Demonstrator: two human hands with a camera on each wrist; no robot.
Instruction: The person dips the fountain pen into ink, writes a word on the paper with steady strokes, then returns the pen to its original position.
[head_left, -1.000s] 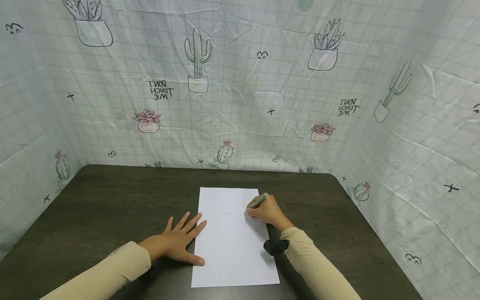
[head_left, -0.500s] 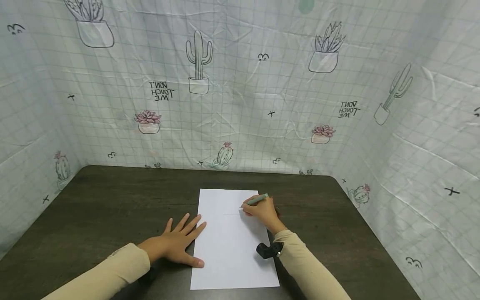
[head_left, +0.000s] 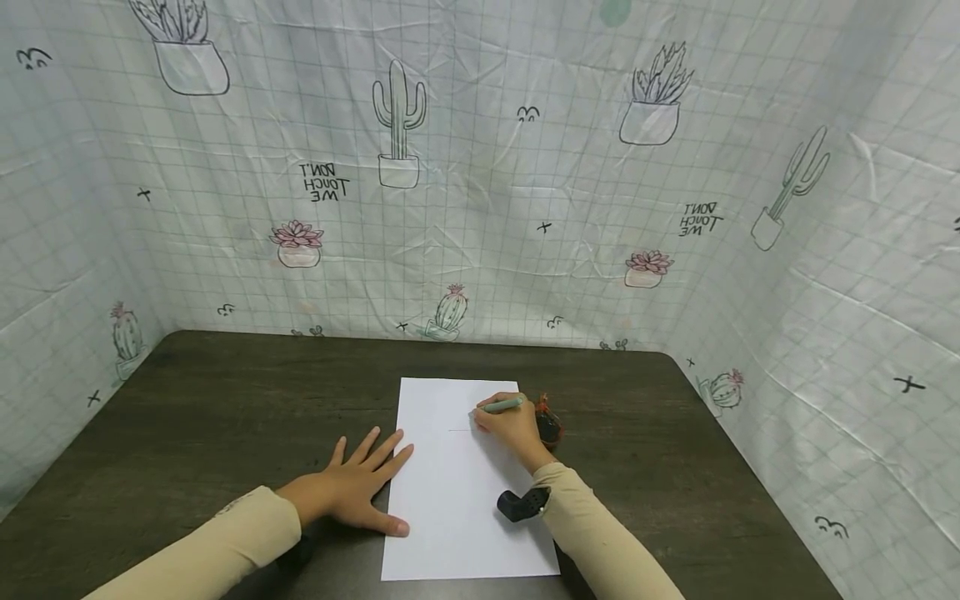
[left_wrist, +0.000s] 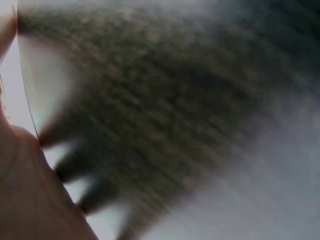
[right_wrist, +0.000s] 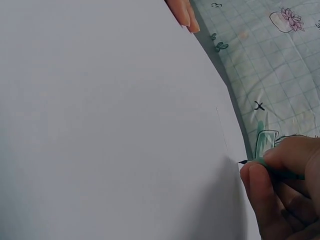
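A sheet of white paper (head_left: 442, 517) lies on the dark table with a thin straight line (head_left: 459, 431) drawn in its upper part. My right hand (head_left: 513, 429) pinches a green pen (head_left: 501, 405) between thumb and fingers. The pen's dark tip (right_wrist: 243, 162) is close to the drawn line in the right wrist view; whether it touches the paper I cannot tell. Fingers spread, my left hand (head_left: 352, 487) rests across the paper's left edge, partly on the table. The left wrist view shows this hand (left_wrist: 30, 185) at its left side, largely blurred.
Just right of the right hand stands a small dark object with orange-red parts (head_left: 550, 427), partly hidden by the hand. A black wrist device (head_left: 523, 504) sits at the right cuff. The brown table (head_left: 262, 392) is enclosed by a cactus-print curtain (head_left: 480, 208).
My right hand has moved left with the pen, its tip shifting from the line's right end to above the line. The dark and orange-red object has come into sight. My left hand stays put.
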